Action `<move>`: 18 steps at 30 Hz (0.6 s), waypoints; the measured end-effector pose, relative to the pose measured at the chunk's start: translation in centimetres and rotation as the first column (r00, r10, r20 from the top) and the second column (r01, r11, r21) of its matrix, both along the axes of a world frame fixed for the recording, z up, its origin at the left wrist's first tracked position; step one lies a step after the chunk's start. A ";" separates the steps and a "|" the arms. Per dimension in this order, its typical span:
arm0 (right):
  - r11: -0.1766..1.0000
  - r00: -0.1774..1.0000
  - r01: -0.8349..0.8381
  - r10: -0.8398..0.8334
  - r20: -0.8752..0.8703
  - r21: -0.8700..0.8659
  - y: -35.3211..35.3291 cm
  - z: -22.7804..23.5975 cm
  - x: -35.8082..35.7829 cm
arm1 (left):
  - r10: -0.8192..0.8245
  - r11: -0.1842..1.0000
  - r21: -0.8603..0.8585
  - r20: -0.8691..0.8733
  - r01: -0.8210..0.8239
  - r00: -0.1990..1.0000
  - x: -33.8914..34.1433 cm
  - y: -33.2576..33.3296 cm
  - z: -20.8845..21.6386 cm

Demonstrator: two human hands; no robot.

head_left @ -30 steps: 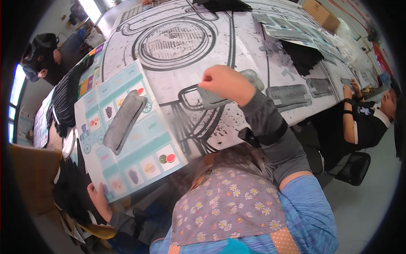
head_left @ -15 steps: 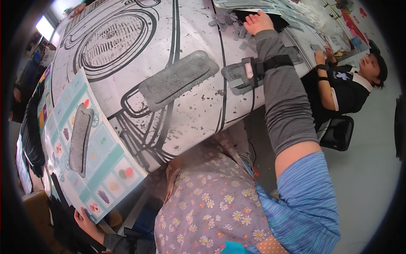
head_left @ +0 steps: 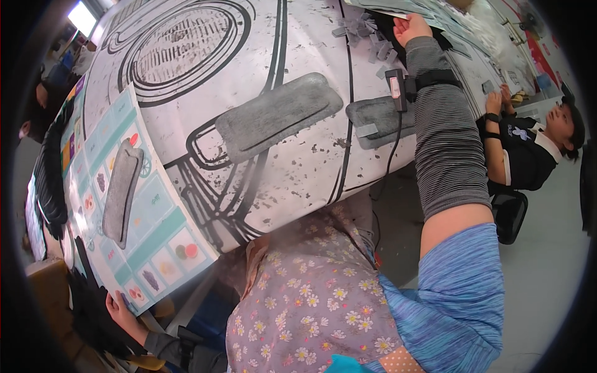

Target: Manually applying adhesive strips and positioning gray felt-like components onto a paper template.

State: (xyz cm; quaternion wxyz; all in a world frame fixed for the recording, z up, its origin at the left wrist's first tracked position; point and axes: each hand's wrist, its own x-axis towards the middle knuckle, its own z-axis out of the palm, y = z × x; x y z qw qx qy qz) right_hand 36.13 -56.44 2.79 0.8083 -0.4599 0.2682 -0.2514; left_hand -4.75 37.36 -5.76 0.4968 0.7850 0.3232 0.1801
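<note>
My right hand (head_left: 411, 31) reaches to the far side of the table, at the edge of a grey stack of flat pieces (head_left: 404, 7). Its fingers are curled closed; what they hold, if anything, is hidden. At lower left, my left hand (head_left: 124, 316) is closed at the near corner of a printed fruit-pattern sheet (head_left: 171, 233). A long grey fabric pad (head_left: 122, 196) lies on that sheet. Before me on the table is a larger grey fabric pad (head_left: 280, 117). Another grey pad (head_left: 376, 118) with a small light tab (head_left: 367, 130) lies partly behind my right forearm.
Several small grey tabs (head_left: 373, 43) lie scattered near my right hand. The table cover (head_left: 298, 180) is white with black line drawings. At right a person in a dark cap and top (head_left: 528, 146) works at the table. A black strappy bundle (head_left: 53, 174) hangs at left.
My right hand has gone from spread fingers to curled ones, and shifted to the right at the stack's edge. The view has turned slightly. My left hand stays at the sheet's corner.
</note>
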 end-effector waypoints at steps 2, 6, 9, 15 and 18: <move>0.999 0.999 0.007 -0.008 -0.035 -0.031 0.8 -0.2 0.3 | 0.002 1.000 -0.013 -0.006 -0.003 1.000 0.0 0.0 0.1; 0.991 0.991 0.129 -0.130 -0.025 -0.033 2.3 -0.3 0.0 | -0.011 1.000 -0.009 -0.009 0.011 1.000 -0.5 1.2 -0.1; 0.996 0.996 0.051 -0.057 -0.074 -0.075 2.6 -0.8 -0.1 | 0.013 1.000 -0.013 0.024 -0.012 1.000 -1.1 1.5 0.0; 0.945 0.916 -0.206 0.278 -0.288 0.255 7.2 1.0 -0.9 | 0.034 0.986 0.162 -0.011 -0.032 0.999 0.8 -3.7 2.1; 0.665 0.626 -0.745 0.726 -0.285 0.057 18.1 2.8 -3.1 | 0.062 0.989 0.128 0.064 -0.070 0.996 0.0 -4.4 1.6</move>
